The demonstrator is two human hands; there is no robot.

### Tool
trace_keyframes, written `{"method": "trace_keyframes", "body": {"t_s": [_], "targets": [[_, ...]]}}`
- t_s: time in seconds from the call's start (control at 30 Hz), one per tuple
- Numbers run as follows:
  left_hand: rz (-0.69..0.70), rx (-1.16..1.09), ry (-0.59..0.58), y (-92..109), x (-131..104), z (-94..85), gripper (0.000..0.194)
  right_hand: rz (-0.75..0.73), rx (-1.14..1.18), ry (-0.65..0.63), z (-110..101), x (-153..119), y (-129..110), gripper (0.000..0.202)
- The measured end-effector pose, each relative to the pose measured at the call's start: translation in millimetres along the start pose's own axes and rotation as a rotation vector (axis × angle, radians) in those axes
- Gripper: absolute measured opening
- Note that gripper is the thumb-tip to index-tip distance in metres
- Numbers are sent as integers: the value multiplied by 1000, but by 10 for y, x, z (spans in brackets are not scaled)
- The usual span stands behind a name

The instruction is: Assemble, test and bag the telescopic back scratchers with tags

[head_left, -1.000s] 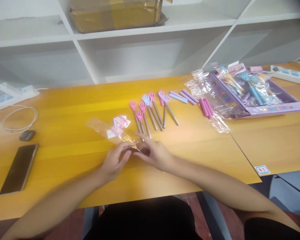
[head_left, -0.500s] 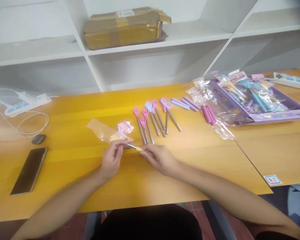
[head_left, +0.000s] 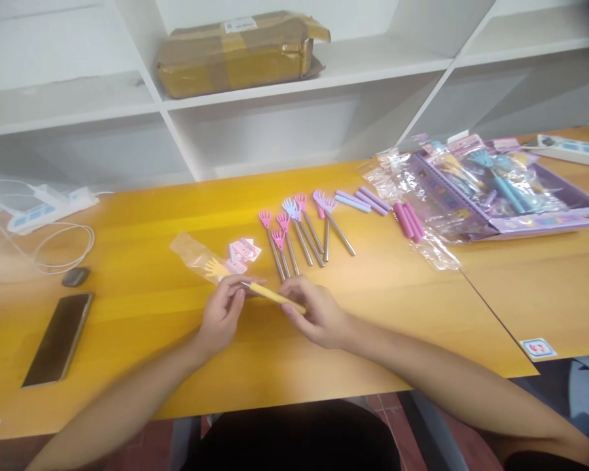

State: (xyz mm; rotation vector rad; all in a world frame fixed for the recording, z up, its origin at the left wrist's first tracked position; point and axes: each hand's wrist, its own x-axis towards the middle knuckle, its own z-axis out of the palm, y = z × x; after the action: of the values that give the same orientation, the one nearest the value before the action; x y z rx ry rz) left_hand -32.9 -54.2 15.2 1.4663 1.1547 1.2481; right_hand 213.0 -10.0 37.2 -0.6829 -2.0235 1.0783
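Note:
Between my hands is a yellow back scratcher, its handle (head_left: 271,294) slanting down to the right. My left hand (head_left: 223,311) is closed on its metal rod near the handle's upper end. The yellow hand-shaped head (head_left: 216,267) shows beyond my left fingers, against a clear plastic bag (head_left: 191,250). My right hand (head_left: 319,314) is closed around the lower end of the yellow handle. Just past my hands lie several pink, blue and purple back scratchers (head_left: 302,229) with bare metal rods. Small pink-and-white cards (head_left: 244,250) lie beside the bag.
Loose purple and blue tubes (head_left: 360,200) and pink tubes (head_left: 408,221) lie to the right. Beyond them stands a purple box (head_left: 550,226) with bagged scratchers. A phone (head_left: 59,340), a black object (head_left: 75,277) and a power strip (head_left: 52,208) are left. A cardboard box (head_left: 235,59) sits on the shelf.
My right hand has moved slightly right and down along the tool. Much more yellow handle now shows between my hands, and less bare rod. The yellow head shows more clearly.

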Motion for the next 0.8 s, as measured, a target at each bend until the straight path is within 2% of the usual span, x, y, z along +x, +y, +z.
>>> {"method": "trace_keyframes", "body": {"t_s": [0.1,0.2,0.37,0.5,0.6,0.8], "targets": [[-27,-113,97,31,74,-1,20,-41,-5,-42,-53,-9,39,14],[-74,-133,78,36,105,-15,24,-132,-13,-99,-72,5,90,18],[-38,49,-121,0,13,-42,38,-306,-33,-59,-22,42,171,22],[44,288,-362,-25,-106,-47,47,-326,-26,-27,16,70,192,13],[100,313,-507,-25,-159,-30,54,-331,-6,-70,24,86,180,10],[127,344,-492,22,-150,-19,58,-318,-32,-62,34,83,202,5]]}}
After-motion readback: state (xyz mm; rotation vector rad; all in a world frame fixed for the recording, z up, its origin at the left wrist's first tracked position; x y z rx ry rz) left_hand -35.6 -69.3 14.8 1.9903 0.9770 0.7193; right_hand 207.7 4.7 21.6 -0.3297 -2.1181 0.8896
